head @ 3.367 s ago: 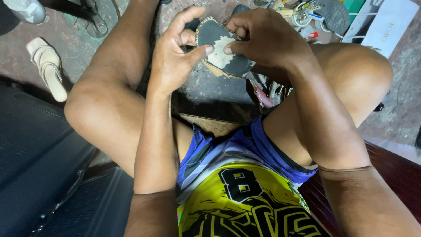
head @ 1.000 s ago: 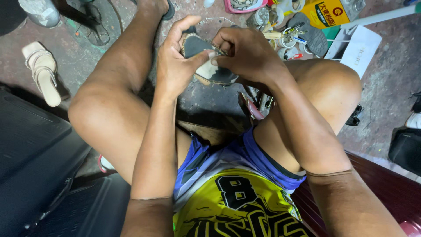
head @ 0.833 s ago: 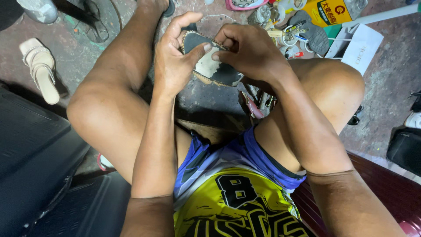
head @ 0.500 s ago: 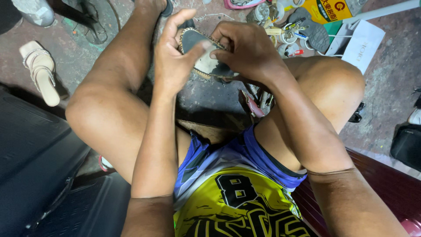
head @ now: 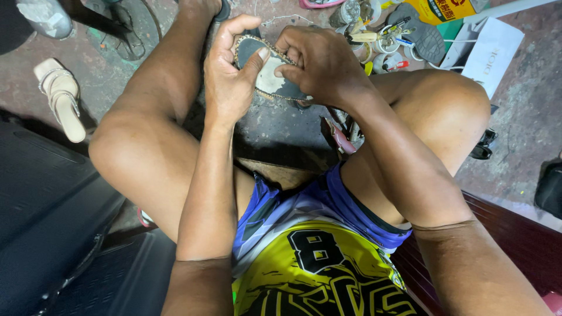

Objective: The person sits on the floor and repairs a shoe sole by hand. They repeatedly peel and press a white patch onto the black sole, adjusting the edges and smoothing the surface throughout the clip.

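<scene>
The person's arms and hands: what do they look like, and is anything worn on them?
Both arms are bare up to the frame's bottom edge: no sleeves, gloves, watch or rings show. The left hand and right hand have short nails; the left thumbnail looks pale.

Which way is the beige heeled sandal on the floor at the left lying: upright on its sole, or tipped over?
Tipped over. The beige sandal lies on its side on the floor, its straps facing sideways and its heel stretched along the ground.

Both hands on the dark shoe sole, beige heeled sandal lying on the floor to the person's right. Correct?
Not quite. In the head view the beige heeled sandal lies on the floor to the person's left, not right. The left hand and right hand do both grip the dark shoe sole.
</scene>
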